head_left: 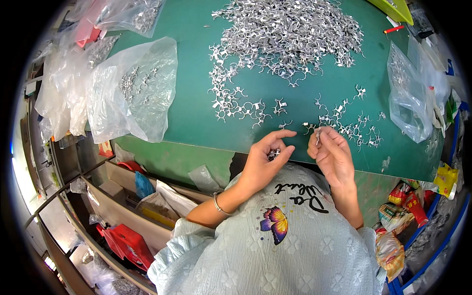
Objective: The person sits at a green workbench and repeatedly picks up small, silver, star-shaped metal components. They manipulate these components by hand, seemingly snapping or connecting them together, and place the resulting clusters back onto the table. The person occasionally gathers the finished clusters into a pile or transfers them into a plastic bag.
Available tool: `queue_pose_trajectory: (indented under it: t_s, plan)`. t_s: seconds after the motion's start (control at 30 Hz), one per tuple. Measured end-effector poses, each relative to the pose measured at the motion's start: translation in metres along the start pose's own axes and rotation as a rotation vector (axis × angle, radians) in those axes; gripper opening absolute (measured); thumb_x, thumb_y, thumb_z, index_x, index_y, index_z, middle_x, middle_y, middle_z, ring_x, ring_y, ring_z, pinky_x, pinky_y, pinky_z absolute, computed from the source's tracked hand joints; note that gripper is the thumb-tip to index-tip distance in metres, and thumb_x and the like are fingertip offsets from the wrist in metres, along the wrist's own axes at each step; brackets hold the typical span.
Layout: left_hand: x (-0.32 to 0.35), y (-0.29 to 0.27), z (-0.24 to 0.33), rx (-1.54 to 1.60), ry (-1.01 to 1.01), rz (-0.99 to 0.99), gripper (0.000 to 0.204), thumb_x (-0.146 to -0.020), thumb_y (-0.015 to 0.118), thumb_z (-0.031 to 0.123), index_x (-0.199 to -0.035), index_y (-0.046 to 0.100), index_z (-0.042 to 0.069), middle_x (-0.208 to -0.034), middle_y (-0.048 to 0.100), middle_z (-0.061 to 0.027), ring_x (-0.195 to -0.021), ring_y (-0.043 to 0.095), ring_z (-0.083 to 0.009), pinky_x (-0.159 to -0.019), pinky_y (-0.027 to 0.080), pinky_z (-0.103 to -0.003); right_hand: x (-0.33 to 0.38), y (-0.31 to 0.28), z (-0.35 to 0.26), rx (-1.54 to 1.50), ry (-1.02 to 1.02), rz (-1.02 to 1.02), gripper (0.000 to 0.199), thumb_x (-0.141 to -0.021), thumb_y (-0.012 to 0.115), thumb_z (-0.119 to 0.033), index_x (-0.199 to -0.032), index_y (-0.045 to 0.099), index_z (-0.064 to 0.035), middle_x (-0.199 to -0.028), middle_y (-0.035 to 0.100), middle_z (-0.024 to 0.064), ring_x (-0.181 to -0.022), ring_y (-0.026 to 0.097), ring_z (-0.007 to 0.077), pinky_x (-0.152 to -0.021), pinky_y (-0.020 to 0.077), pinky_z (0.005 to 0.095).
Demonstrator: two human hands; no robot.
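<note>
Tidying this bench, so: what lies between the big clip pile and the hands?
In the head view, loose metal clips strewn on green mat lie between the pile, the left hand and the right hand.

Clips: bright silvery metal, shiny, thin stamped strip. Mat: green, matt, smooth. Bags: clear plastic film, glossy, crinkled; another at rt, same. Left hand pinches small shiny metal bits; right hand holds one metal clip. Shirt: pale cloth, textured weave, matt. Bracelet: thin metal, w/ slight shine.
</note>
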State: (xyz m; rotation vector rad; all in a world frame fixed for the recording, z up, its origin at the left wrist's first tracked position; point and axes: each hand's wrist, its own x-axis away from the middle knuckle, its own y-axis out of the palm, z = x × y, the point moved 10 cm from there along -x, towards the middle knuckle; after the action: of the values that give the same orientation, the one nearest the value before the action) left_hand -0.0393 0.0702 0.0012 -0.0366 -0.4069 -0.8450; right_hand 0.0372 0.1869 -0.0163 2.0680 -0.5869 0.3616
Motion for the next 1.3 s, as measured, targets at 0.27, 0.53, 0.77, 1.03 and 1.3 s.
queue_pose_trajectory:
  t_s: [0.27, 0.53, 0.77, 1.03, 1.3]
  plan:
    - [0.005, 0.035, -0.019, 0.628, -0.306, -0.192, 0.044, -0.099, 0.052, 0.03, -0.129, 0.048, -0.001, -0.086, 0.06, -0.0061, -0.068, 0.057, -0.0117, -0.056, 0.046, -0.024, 0.014, 0.02, 0.006, 0.388, -0.046, 0.007, 0.009, -0.089, 0.062, -0.002, -0.097, 0.063, -0.0004, -0.084, 0.061, 0.0057, -0.073, 0.057, 0.0131, -0.066, 0.0441, 0.0249]
    - [0.01, 0.044, -0.038, 0.762, -0.433, -0.314, 0.039, -0.101, 0.048, 0.029, -0.116, 0.06, -0.004, -0.085, 0.065, -0.0131, -0.069, 0.06, -0.0169, -0.061, 0.05, -0.029, 0.033, 0.007, -0.065, 1.109, -0.633, 0.355, 0.011, -0.081, 0.066, 0.003, -0.091, 0.068, 0.0001, -0.088, 0.061, 0.0058, -0.073, 0.054, 0.0125, -0.065, 0.0421, 0.0248]
    - [0.012, 0.032, -0.041, 0.591, -0.445, -0.179, 0.023, -0.096, 0.055, 0.013, -0.109, 0.064, -0.003, -0.087, 0.065, -0.0097, -0.065, 0.057, -0.0133, -0.053, 0.044, -0.025, 0.012, 0.042, -0.045, 1.833, -0.723, 0.166, 0.03, -0.077, 0.071, -0.01, -0.105, 0.064, -0.0052, -0.122, 0.054, 0.008, -0.113, 0.047, 0.0316, -0.092, 0.0344, 0.0437]
    - [0.009, 0.002, -0.037, 0.49, -0.317, -0.1, 0.016, -0.095, 0.056, 0.01, -0.102, 0.064, -0.002, -0.073, 0.058, -0.0018, -0.055, 0.045, -0.006, -0.044, 0.026, -0.02, 0.019, 0.034, -0.058, 1.804, -0.852, 0.265, 0.021, -0.075, 0.073, -0.008, -0.094, 0.065, -0.0058, -0.116, 0.057, 0.0077, -0.112, 0.05, 0.0301, -0.091, 0.0353, 0.0422]
    - [0.008, 0.006, -0.038, 0.619, -0.361, -0.111, 0.029, -0.099, 0.053, 0.026, -0.089, 0.061, 0.0, -0.057, 0.037, 0.0031, -0.045, 0.033, -0.0065, -0.042, 0.025, -0.021, 0.008, 0.054, -0.043, 1.792, -0.908, 0.19, 0.016, -0.076, 0.072, -0.008, -0.092, 0.067, -0.0064, -0.106, 0.062, 0.0048, -0.104, 0.053, 0.026, -0.088, 0.0356, 0.0389]
